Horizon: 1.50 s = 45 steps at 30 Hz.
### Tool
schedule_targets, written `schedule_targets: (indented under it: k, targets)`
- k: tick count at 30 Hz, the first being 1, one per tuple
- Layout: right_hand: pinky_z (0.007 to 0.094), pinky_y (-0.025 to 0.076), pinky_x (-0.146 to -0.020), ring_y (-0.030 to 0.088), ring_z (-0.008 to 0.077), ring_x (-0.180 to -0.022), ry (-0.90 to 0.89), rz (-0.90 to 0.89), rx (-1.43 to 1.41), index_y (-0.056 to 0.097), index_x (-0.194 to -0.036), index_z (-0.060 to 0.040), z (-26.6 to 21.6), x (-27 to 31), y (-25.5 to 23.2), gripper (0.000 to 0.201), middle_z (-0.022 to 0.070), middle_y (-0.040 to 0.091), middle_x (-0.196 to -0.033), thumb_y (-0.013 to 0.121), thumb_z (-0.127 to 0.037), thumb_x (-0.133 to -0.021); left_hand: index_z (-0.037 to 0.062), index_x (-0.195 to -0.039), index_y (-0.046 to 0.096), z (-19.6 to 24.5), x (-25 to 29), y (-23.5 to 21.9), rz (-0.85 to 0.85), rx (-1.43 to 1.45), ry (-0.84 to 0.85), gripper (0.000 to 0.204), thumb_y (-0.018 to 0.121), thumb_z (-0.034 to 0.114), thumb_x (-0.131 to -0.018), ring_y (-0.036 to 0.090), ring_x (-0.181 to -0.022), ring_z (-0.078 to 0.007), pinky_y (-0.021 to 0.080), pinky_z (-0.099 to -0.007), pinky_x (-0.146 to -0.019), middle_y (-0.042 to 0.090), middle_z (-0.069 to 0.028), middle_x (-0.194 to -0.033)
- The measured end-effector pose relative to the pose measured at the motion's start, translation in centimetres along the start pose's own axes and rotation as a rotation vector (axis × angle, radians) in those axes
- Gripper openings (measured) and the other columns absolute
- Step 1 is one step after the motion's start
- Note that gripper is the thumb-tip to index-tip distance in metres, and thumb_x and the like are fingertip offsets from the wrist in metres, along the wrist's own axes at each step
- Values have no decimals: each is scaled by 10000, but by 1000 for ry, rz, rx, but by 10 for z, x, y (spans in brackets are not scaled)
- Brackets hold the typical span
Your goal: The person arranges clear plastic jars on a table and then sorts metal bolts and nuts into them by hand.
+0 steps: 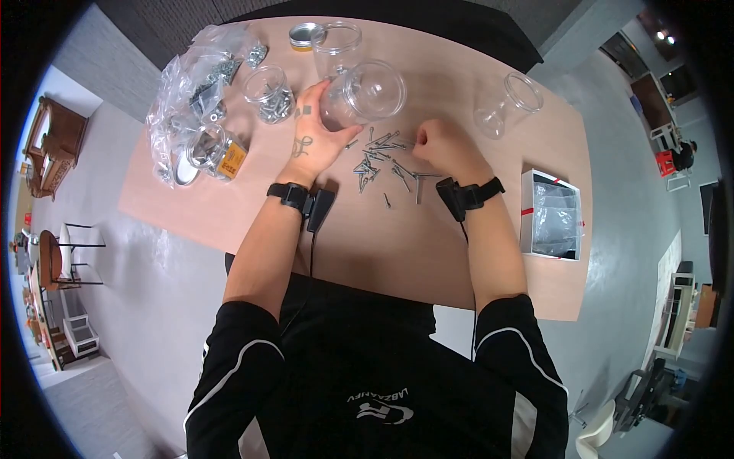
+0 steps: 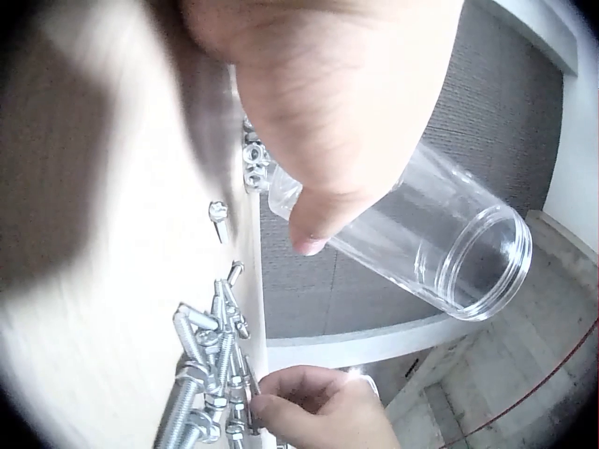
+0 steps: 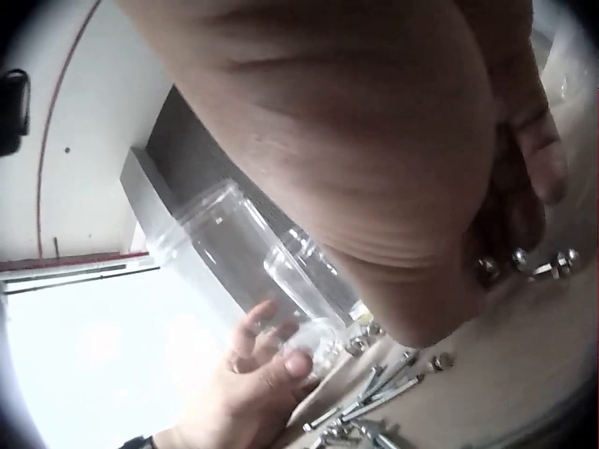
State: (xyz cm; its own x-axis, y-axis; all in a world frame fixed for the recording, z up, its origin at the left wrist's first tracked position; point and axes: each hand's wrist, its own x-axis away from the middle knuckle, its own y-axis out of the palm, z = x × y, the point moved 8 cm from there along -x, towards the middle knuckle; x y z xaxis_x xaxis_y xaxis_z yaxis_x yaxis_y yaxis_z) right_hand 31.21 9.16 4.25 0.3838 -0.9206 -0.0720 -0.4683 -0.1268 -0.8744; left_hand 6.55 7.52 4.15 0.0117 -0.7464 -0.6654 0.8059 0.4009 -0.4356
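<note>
"Both busy?"

"Yes: gripping a clear jar point(image 1: 342, 109) with the left hand point(image 1: 315, 136), upper middle; curling the right hand point(image 1: 453, 151) beside loose bolts point(image 1: 373, 157), can't tell whether around one."

"And beyond?"

"Metal-filled jar point(image 1: 274, 105) at upper left, empty jar point(image 1: 492, 122) at upper right, white box point(image 1: 527, 231) at right, all on the desk point(image 1: 367, 245)."

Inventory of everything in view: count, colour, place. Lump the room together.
Table: 1, pale, centre
Empty jars: 3, clear; left hand, behind it, table right
Filled jars: 2, clear, table left; one yellow-labelled
Lids: 2, gold-rimmed at far edge, whitish at left
Bags: count unclear, clear, far left
Loose bolts: many, silver, between hands
Box: 1, white, right edge
Room furniture: several, mixed colours, around table
Wrist cameras: 2, black, wrists
Top: 1, black, near side
Left hand: 1, bare, around jar
Right hand: 1, bare, beside bolts
</note>
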Motion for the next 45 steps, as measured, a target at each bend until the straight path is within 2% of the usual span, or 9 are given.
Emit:
schedule_targets:
  k: [7,11,20,26,28,31,34,40,45]
  targets:
    - [337,557,-692,727,263,-727,-24,276,-374,747,-935,15,-45,30,-94,193,177,750,-845,772,-159,-854,75,-1500,486,0,0,1,-23,19,4,1001,971,74,-625,486,-1387,-401,418,-458,-1179,519,-198,-1474]
    - [312,554,-691,731,244,-734,-42,309,-506,754,-963,10,-66,39,-92,177,177,752,-849,756,-153,-896,79,-1517,483,4,0,4,-53,-33,52,979,928,36,-645,500,-1381,-380,444,-425,-1159,523,-179,-1483]
    - [441,575,-780,725,352,-871,-287,304,-84,795,-1029,-64,-88,26,-54,162,139,761,-948,744,-137,-894,80,-1506,497,11,-1,4,-78,-24,84,932,876,0,-659,510,-1395,-393,436,-438,-1176,537,-192,-1488]
    - [422,582,-766,734,341,-852,-289,294,-63,796,-1042,-68,-86,25,-51,172,144,765,-946,749,-148,-897,77,-1505,496,10,-1,6,-80,-22,98,933,880,3,-658,509,-1401,-394,433,-439,-1181,538,-188,-1496]
    - [334,559,-709,729,230,-766,-226,264,-210,768,-1044,-12,-83,25,-54,150,133,760,-901,751,-97,-921,78,-1505,496,11,-1,5,-76,-26,106,936,884,4,-656,508,-1402,-395,434,-439,-1179,538,-187,-1499]
    - [377,582,-720,737,323,-747,-164,444,-327,765,-1028,-26,-77,30,-77,169,149,765,-891,713,-160,-938,71,-1503,494,11,-1,5,-66,-24,82,946,898,10,-651,519,-1388,-389,440,-433,-1173,542,-189,-1486]
    - [370,578,-726,732,319,-741,-66,537,-373,747,-1026,-14,-61,29,-85,178,136,759,-863,689,-166,-956,56,-1511,482,1,-1,3,-29,9,-27,956,911,22,-657,532,-1370,-374,449,-425,-1161,547,-188,-1471]
    - [382,566,-875,730,305,-967,-77,155,-78,747,-1180,-12,-20,-2,-9,270,171,749,-1070,675,-162,-968,38,-1536,451,-2,-1,-1,25,-17,-36,978,943,84,-693,544,-1354,-357,461,-413,-1142,549,-200,-1461]
    - [414,561,-926,706,335,-1043,-106,68,-17,766,-1205,-69,-27,-5,15,275,165,727,-1158,683,-169,-962,26,-1537,448,-2,-1,0,11,-20,-45,997,962,110,-687,545,-1360,-365,458,-422,-1148,556,-206,-1465]
